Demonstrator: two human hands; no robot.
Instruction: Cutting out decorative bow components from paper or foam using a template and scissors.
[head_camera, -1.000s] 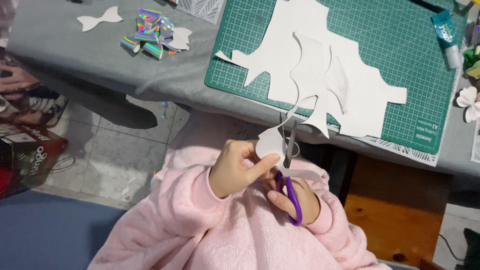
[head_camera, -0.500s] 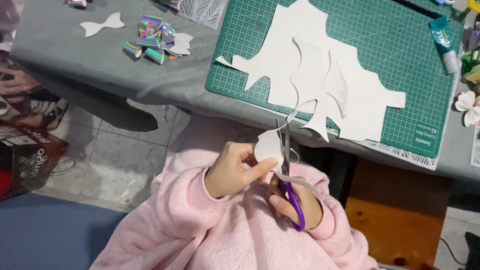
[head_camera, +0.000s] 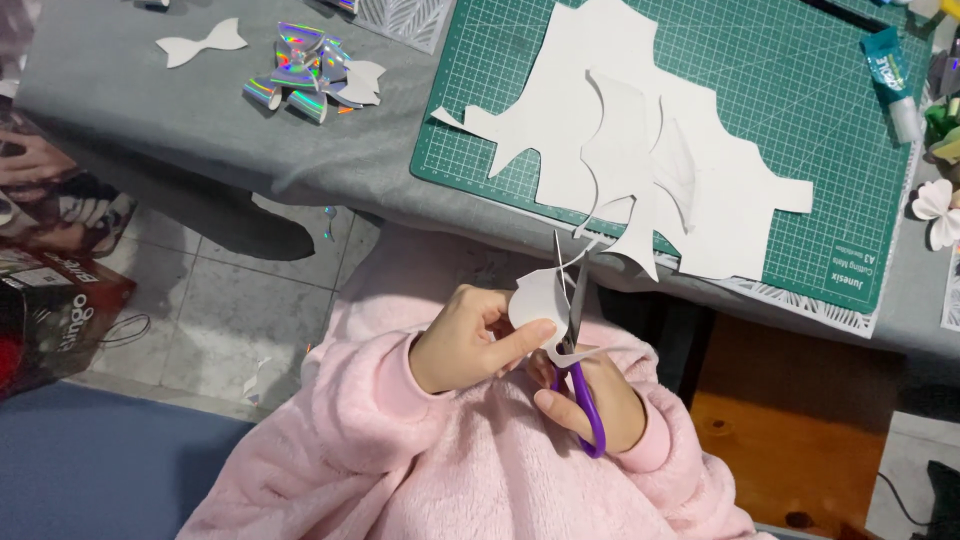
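Note:
My left hand (head_camera: 468, 338) pinches a small white paper shape (head_camera: 538, 300) between thumb and fingers, close to my chest. My right hand (head_camera: 598, 402) grips purple-handled scissors (head_camera: 577, 345) with the blades pointing up through the paper's right edge. A thin curled paper strip trails up from the cut toward the table edge. Both arms wear fluffy pink sleeves. On the green cutting mat (head_camera: 760, 90) lie large white paper offcuts (head_camera: 640, 150) with curved cut-outs.
The grey cloth-covered table (head_camera: 130, 95) carries a white bow-shaped cut-out (head_camera: 200, 44), shiny holographic pieces (head_camera: 300, 75), a glue tube (head_camera: 893, 80) and a paper flower (head_camera: 935, 210) at the right. A printed bag (head_camera: 55, 310) stands on the tiled floor at left. A wooden surface (head_camera: 790, 420) lies below right.
The white paper shape has turned slightly in my left hand and the scissors have moved along its edge. The curled strip has grown longer.

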